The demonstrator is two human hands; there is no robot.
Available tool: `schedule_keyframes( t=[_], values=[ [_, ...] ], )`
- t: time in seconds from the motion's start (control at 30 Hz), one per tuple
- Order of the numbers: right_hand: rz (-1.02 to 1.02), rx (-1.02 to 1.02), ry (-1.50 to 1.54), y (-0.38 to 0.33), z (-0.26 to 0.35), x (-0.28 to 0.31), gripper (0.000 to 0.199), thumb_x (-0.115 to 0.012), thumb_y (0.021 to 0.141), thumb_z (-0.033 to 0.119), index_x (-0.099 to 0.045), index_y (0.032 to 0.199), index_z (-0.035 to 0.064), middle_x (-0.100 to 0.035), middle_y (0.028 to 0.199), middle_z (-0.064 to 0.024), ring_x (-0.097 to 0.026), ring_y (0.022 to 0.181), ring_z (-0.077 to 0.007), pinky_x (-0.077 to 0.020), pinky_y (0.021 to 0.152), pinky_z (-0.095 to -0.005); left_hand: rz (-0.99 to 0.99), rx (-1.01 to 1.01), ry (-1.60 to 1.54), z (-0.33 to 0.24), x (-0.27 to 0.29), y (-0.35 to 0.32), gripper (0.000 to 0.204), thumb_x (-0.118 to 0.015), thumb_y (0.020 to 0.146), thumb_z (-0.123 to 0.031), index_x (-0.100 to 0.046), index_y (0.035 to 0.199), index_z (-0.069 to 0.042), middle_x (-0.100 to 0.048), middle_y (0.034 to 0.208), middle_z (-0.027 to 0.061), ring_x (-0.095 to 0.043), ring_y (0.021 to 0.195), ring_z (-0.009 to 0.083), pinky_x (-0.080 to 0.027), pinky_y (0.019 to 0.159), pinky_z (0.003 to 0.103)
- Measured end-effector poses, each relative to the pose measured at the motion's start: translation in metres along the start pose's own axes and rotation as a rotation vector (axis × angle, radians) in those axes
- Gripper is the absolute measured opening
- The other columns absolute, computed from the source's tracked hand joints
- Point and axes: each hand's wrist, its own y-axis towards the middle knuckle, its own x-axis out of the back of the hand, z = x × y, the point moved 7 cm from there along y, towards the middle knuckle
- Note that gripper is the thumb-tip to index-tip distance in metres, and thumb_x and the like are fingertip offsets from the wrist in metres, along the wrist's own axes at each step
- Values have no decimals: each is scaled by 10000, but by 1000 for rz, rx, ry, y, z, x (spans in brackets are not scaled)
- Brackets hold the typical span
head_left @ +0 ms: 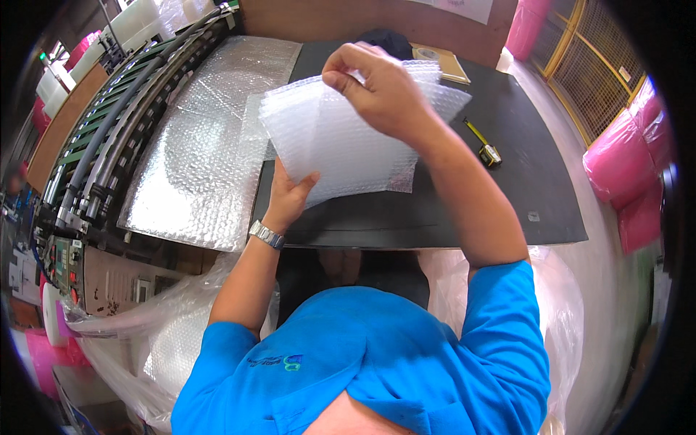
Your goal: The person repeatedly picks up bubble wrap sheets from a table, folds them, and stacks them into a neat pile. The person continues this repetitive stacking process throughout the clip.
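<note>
Black work table (529, 181), matte top, its near edge bowed by the lens. Brown board wall (348, 18) behind it, a pale sheet pinned high. Left: machine with grey rollers and green bars (116, 116) running away toward the far corner; wide bubble-wrap web (196, 145) lying beside it. Circuit board and wiring (61, 257) at the machine's near end. Right: yellow wire-mesh cage (591, 65), pink foam rolls (627, 163) stacked against it. Pale floor (616, 290). Clear plastic bags (145, 312) below the table. Even indoor light.
</note>
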Motion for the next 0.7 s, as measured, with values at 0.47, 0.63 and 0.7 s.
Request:
schedule_keyframes(
  t=[0.47,0.63,0.7],
  values=[
    [-815,-467,974,-121,-139,95,130,-540,855,185,-535,847,55,-525,748,-23,-517,726,-119,-430,699,-292,21,6,20,2,5,-1,632,-640,779,-170,-263,1259,-7,-416,1194,125,-418,1089,198,-345,918,340],
    [-698,-713,721,-169,-170,69,182,-583,831,175,-526,958,58,-558,895,-32,-507,778,-82,-389,712,-232,31,35,24,4,4,-5,651,-624,774,-102,-233,1288,-23,-417,1198,110,-412,1096,183,-332,928,332],
    [-626,-817,695,-174,-169,44,278,-608,811,195,-482,1033,86,-552,965,-32,-499,861,-88,-384,729,-227,47,55,-4,5,3,-6,665,-609,759,-58,-221,1297,-30,-417,1198,101,-409,1100,177,-326,933,328]
  ],
)
